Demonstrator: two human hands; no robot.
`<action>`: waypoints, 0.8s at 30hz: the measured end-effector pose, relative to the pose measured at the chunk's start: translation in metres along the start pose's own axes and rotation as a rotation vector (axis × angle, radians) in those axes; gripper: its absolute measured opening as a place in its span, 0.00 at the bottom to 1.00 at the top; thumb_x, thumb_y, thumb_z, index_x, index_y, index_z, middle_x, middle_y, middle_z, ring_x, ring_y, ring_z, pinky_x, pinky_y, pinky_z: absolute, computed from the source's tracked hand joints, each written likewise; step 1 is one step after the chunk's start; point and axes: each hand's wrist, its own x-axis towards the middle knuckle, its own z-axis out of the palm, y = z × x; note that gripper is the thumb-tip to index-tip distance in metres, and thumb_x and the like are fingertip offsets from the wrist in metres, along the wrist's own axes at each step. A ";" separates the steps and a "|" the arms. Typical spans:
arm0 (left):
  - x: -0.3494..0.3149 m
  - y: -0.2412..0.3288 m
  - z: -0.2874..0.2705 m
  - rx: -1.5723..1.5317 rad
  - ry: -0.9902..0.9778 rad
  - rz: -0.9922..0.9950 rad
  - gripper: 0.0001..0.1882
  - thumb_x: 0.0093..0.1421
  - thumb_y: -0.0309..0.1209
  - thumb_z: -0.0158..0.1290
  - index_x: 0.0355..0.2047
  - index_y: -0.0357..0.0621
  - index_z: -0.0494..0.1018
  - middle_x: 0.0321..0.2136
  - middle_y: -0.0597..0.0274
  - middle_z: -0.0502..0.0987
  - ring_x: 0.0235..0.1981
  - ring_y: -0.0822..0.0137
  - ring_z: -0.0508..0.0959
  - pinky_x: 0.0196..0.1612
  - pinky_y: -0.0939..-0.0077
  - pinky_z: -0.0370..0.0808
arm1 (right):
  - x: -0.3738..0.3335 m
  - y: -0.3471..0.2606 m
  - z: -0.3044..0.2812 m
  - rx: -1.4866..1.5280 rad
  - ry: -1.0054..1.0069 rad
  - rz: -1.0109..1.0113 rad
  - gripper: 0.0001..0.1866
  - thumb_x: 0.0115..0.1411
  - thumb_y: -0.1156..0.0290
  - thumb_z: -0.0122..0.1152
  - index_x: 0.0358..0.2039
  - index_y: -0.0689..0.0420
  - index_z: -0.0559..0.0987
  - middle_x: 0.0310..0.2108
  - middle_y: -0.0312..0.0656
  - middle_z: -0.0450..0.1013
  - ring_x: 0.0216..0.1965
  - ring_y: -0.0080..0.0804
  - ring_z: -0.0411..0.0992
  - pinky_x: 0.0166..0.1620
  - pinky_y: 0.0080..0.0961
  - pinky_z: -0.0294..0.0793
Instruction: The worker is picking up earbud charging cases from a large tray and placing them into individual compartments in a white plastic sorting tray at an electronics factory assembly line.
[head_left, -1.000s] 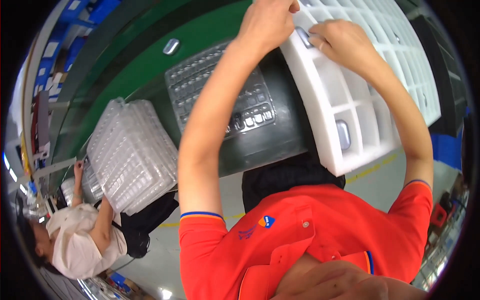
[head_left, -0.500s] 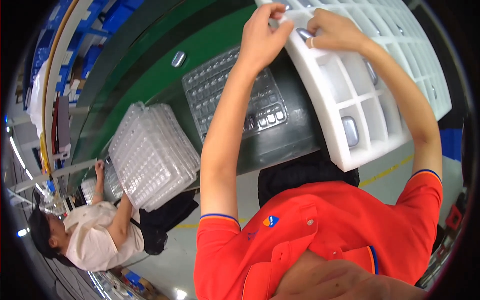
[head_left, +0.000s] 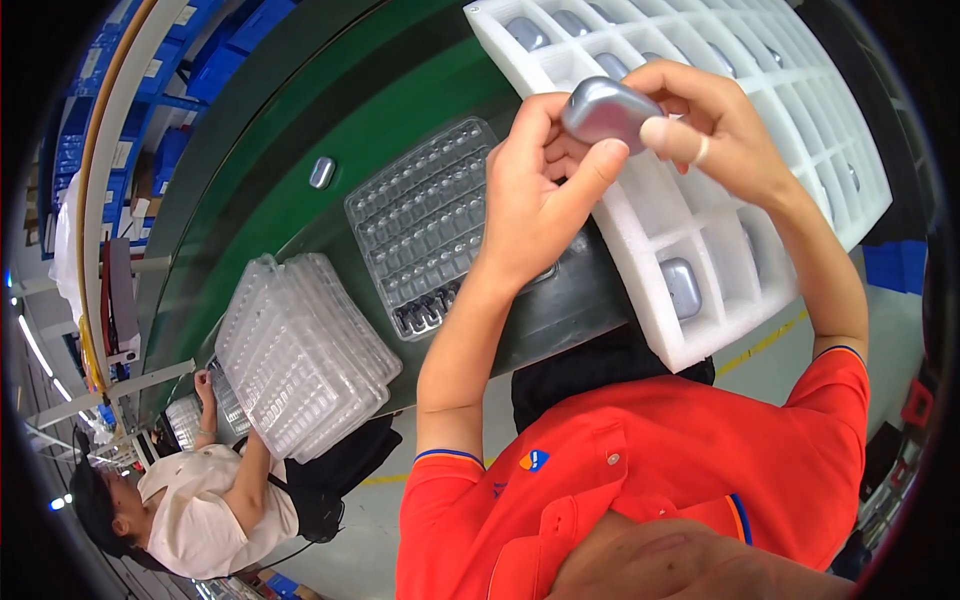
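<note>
A glossy grey earbud case [head_left: 612, 112], smooth and rounded, is held up between my two hands over the near-left edge of the white foam tray [head_left: 655, 310]. My left hand [head_left: 540, 190] grips its left side with thumb and fingers. On the other side my right hand [head_left: 715, 135], with a ring on one finger, pinches it. Similar grey cases lie in several of the tray's square compartments, among them one case [head_left: 682, 288] in the near corner. Other compartments close to my hands hold nothing visible.
A clear plastic tray [head_left: 400, 225] with small dark parts along its near edge lies left of my hands. Beyond it one case [head_left: 322, 172] rests on the green belt [head_left: 280, 215]. Stacked clear trays [head_left: 300, 360] stand further left, beside a seated person [head_left: 215, 495].
The case has come up out of the foam tray in my right hand. My left hand has moved down and taken hold of it too.
</note>
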 end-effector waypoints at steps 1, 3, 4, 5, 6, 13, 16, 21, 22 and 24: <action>-0.005 0.001 -0.002 0.008 0.011 0.000 0.17 0.63 0.26 0.60 0.48 0.34 0.68 0.37 0.59 0.79 0.35 0.76 0.78 0.35 0.81 0.77 | 0.001 -0.003 0.006 -0.005 0.037 -0.062 0.14 0.60 0.68 0.61 0.45 0.59 0.80 0.35 0.34 0.76 0.35 0.20 0.71 0.33 0.19 0.70; -0.014 0.005 -0.007 -0.195 -0.052 -0.072 0.21 0.64 0.27 0.58 0.54 0.36 0.65 0.37 0.58 0.77 0.33 0.74 0.78 0.33 0.78 0.78 | 0.002 -0.004 0.005 -0.208 0.017 -0.289 0.15 0.58 0.71 0.64 0.46 0.58 0.80 0.36 0.36 0.74 0.34 0.23 0.71 0.33 0.20 0.70; -0.019 0.004 -0.018 -0.281 -0.170 -0.075 0.23 0.69 0.38 0.53 0.57 0.40 0.61 0.37 0.54 0.76 0.31 0.68 0.78 0.31 0.75 0.79 | 0.004 -0.007 0.007 -0.243 0.000 -0.401 0.15 0.57 0.73 0.64 0.46 0.58 0.81 0.36 0.36 0.74 0.34 0.25 0.70 0.33 0.20 0.70; -0.024 0.001 -0.025 -0.507 -0.251 -0.204 0.28 0.71 0.50 0.47 0.59 0.42 0.60 0.37 0.50 0.76 0.31 0.62 0.79 0.30 0.73 0.79 | 0.003 -0.010 0.008 -0.229 -0.027 -0.464 0.18 0.52 0.77 0.65 0.46 0.57 0.82 0.38 0.38 0.72 0.35 0.28 0.71 0.34 0.22 0.70; -0.025 0.001 -0.026 -0.652 -0.277 -0.307 0.30 0.70 0.56 0.42 0.58 0.44 0.60 0.37 0.48 0.75 0.31 0.60 0.80 0.29 0.73 0.79 | -0.002 -0.011 0.010 -0.270 -0.039 -0.501 0.19 0.51 0.77 0.66 0.46 0.57 0.83 0.39 0.39 0.71 0.36 0.29 0.71 0.34 0.22 0.70; -0.041 0.002 -0.008 -0.684 -0.110 -0.215 0.30 0.64 0.35 0.59 0.60 0.51 0.56 0.44 0.58 0.74 0.43 0.68 0.77 0.40 0.73 0.76 | -0.013 -0.022 0.027 -0.052 -0.073 -0.335 0.27 0.49 0.74 0.68 0.52 0.57 0.77 0.41 0.39 0.69 0.32 0.22 0.70 0.33 0.17 0.70; -0.047 -0.003 -0.002 -0.625 -0.037 -0.153 0.35 0.62 0.31 0.61 0.65 0.45 0.56 0.51 0.56 0.73 0.51 0.67 0.75 0.50 0.70 0.75 | -0.016 -0.021 0.042 0.071 -0.060 -0.113 0.23 0.57 0.74 0.65 0.54 0.59 0.73 0.36 0.36 0.69 0.33 0.19 0.73 0.32 0.16 0.73; -0.051 -0.001 -0.015 -0.674 -0.003 -0.211 0.27 0.61 0.28 0.61 0.58 0.43 0.61 0.51 0.55 0.72 0.49 0.63 0.78 0.47 0.62 0.81 | -0.001 -0.009 0.034 0.386 -0.127 0.063 0.23 0.59 0.70 0.61 0.55 0.60 0.71 0.33 0.31 0.65 0.33 0.15 0.66 0.40 0.15 0.68; -0.052 -0.003 -0.010 -0.684 -0.023 -0.228 0.27 0.61 0.28 0.61 0.58 0.43 0.61 0.51 0.55 0.72 0.49 0.63 0.78 0.47 0.62 0.81 | -0.001 -0.011 0.034 0.345 -0.099 0.010 0.22 0.59 0.72 0.61 0.54 0.60 0.71 0.32 0.31 0.64 0.33 0.14 0.66 0.40 0.15 0.67; -0.055 -0.004 -0.002 -0.654 0.079 -0.208 0.27 0.60 0.29 0.62 0.55 0.43 0.62 0.48 0.52 0.75 0.44 0.59 0.81 0.44 0.63 0.83 | -0.002 -0.008 0.036 0.159 0.044 -0.200 0.17 0.57 0.75 0.63 0.47 0.60 0.75 0.30 0.33 0.66 0.31 0.19 0.67 0.37 0.18 0.69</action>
